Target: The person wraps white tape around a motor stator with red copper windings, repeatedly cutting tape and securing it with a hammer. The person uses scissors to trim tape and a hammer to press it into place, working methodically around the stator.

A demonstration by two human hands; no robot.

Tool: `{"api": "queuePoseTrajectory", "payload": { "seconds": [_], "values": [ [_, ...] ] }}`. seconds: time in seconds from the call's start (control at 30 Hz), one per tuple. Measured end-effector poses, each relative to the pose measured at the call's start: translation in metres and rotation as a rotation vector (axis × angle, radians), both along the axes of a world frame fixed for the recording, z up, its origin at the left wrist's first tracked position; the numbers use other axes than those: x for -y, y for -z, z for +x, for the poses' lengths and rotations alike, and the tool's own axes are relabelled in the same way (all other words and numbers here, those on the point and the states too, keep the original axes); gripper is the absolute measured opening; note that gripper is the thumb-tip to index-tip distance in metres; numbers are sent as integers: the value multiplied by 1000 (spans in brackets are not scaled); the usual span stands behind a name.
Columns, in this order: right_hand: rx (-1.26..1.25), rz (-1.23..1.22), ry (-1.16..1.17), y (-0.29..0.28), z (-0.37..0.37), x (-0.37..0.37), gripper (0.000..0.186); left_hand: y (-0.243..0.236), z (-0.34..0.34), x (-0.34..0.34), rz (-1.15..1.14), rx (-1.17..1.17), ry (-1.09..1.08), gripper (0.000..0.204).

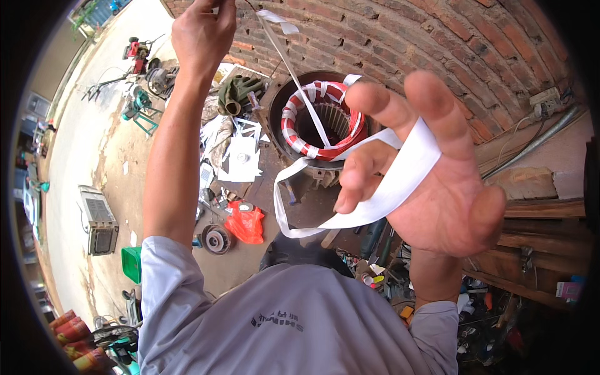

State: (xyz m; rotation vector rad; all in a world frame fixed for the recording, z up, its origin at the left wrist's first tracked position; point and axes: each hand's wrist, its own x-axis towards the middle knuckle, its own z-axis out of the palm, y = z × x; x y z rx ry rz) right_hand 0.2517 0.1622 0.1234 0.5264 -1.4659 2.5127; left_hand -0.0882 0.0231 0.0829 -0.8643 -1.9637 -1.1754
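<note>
White tape point(406, 178) is running between the right hand point(434, 200) and the coil ring point(289, 128), forming a loose loop across the palm and around the spread fingers. The right hand is standing wide. The left hand point(201, 34) is reaching high at the upper edge; its fingertips are lying out of view, so whether it is gripping anything cannot be told. A narrow strip point(306, 97) is stretching down from beside the left hand into the ring. The ring is sitting inside a metal housing point(275, 112), between and below the hands.

Risks: the loop could be twisting or tangling, the cause being slack around the fingers. The strip could be snagging on the housing rim if the pull is becoming slanted. The wrap could be loosening if tension is dropping.

Counts: one coil ring, one housing and two tape runs are showing; whether these are forming one length cannot be told. Below the left hand, one orange-red bag point(244, 224) and one round metal part point(215, 239) are lying.
</note>
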Motion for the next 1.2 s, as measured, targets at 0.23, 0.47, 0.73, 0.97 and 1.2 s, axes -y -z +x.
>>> {"api": "queuePoseTrajectory", "payload": {
  "seconds": [0.23, 0.47, 0.73, 0.97, 1.2],
  "values": [
    [-199, 650, 505, -111, -63, -36, 82, -81, 96, 64, 346, -45, 400, 17],
    [-611, 1328, 1011, -147, -97, -35, 79, -86, 199, 27, -64, 415, 1210, 10],
    [-398, 1448, 642, -101, 0, 15, 46, -83, 141, -71, 369, 413, 596, 21],
    [7, 873, 909, -62, -30, -74, 48, -139, 136, -85, 42, 163, 468, 30],
    [187, 307, 436, -28, -67, -65, 32, -103, 138, -69, 172, 877, 1238, 53]
  ]
}}
